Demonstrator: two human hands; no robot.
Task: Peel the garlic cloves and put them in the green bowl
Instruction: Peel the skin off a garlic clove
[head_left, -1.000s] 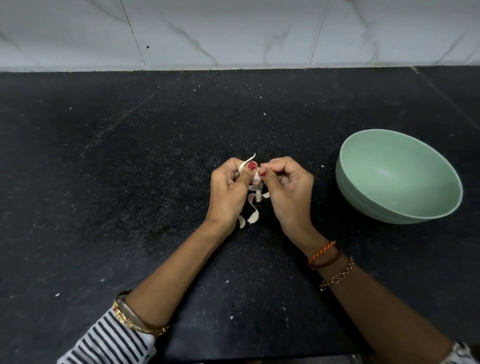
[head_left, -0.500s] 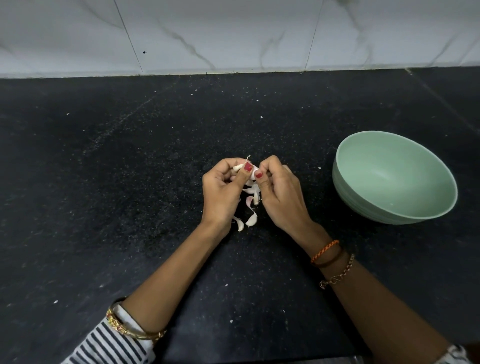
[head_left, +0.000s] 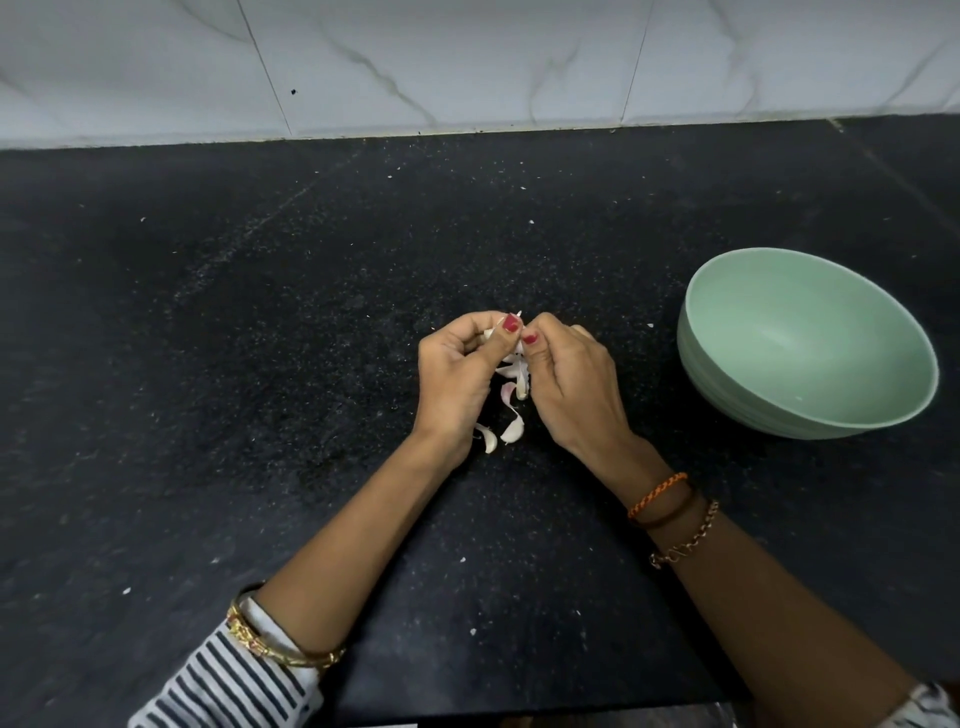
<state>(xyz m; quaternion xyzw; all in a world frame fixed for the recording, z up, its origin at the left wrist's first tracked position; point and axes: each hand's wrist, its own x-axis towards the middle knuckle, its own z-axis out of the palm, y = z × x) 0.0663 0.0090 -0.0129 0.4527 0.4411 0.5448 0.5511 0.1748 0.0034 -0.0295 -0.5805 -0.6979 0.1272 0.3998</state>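
My left hand (head_left: 457, 374) and my right hand (head_left: 571, 384) meet over the middle of the black counter, thumbs touching. Both pinch one garlic clove (head_left: 491, 334), mostly hidden by the fingers, with only a white tip showing. Strips of papery skin (head_left: 517, 371) hang below the thumbs. Loose white and pinkish garlic pieces (head_left: 511, 428) lie on the counter between my wrists; I cannot tell whether they are skins or cloves. The green bowl (head_left: 727, 364) stands to the right of my right hand, and nothing shows inside it.
The black stone counter (head_left: 260, 364) runs back to a white marble-tiled wall (head_left: 467, 62). Tiny white flecks of skin dot the counter. The counter's front edge lies just under my forearms.
Both hands stay joined on the clove, with the thumbs drawn closer together. The upright sliver of skin above the thumbs is no longer visible. The bowl has not moved.
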